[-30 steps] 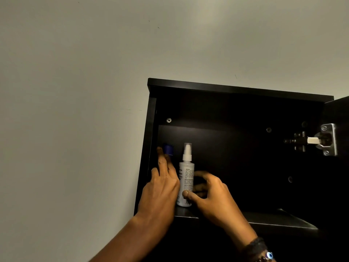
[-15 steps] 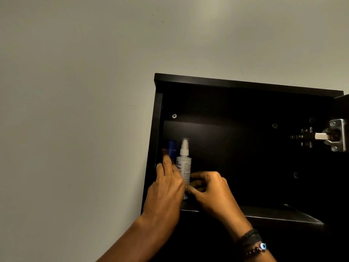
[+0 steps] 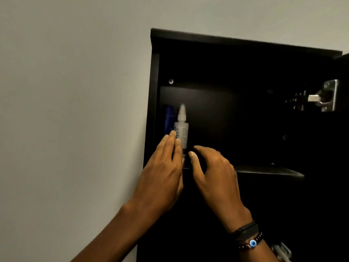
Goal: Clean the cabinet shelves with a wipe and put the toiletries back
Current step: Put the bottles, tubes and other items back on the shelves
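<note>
A black wall cabinet (image 3: 245, 44) stands open. On its top shelf (image 3: 268, 172), in the far left corner, a white spray bottle (image 3: 182, 127) stands upright beside a dark blue bottle (image 3: 168, 120). My left hand (image 3: 164, 173) is flat with fingers extended, its fingertips touching the lower left of the white spray bottle. My right hand (image 3: 213, 171) hovers just right of the bottle's base, fingers curled and apart, holding nothing. The bottle's bottom is hidden behind my hands. No wipe is in view.
A metal door hinge (image 3: 324, 96) sits on the cabinet's right side where the open door (image 3: 342, 129) begins. A plain grey wall (image 3: 75, 110) fills the left. The right part of the shelf holds nothing visible. The space below the shelf is dark.
My right hand has let go of the white spray bottle and drawn back slightly to the right. My left hand slid from the blue bottle onto the white bottle's side.
</note>
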Demonstrator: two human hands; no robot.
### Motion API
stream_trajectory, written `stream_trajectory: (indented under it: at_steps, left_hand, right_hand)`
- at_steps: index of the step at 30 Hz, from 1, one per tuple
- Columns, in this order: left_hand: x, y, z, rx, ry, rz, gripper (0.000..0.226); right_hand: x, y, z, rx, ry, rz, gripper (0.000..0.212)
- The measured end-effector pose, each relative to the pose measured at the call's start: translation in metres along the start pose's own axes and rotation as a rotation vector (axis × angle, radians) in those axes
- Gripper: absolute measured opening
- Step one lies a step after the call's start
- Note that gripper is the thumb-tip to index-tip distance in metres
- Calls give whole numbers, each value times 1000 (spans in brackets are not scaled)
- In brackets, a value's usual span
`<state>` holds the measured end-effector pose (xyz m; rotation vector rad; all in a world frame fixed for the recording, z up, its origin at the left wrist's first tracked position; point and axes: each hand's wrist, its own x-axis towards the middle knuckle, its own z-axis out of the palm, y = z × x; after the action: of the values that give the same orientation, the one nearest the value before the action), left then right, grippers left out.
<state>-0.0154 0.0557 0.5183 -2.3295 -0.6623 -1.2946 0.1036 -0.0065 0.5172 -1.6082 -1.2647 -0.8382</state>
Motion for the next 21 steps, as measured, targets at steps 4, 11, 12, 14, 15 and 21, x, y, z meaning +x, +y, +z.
stream_trajectory:
  at_steps: [4,11,12,14,15,21]
  left_hand:
    - [-34,8,7,-159,41,21,50]
    - [-128,32,21,-387,-47,12,52]
    - [-148,36,27,-442,-67,-12,52]
    - [-196,49,43,-537,-125,-106,51]
    - [-225,59,52,-594,-163,-189,50]
    - [-391,114,98,-900,-699,-577,60]
  right_hand:
    - [-47,0,0,-57,-1,-14,44]
    - [-152,-4,-1,4,-178,152,55]
    - [-174,-2,1,17,-199,191,56]
    - [-228,1,10,37,-217,327,56]
    - [-262,1,18,62,-211,436,56]
    - [-446,6,49,198,-437,1067,64]
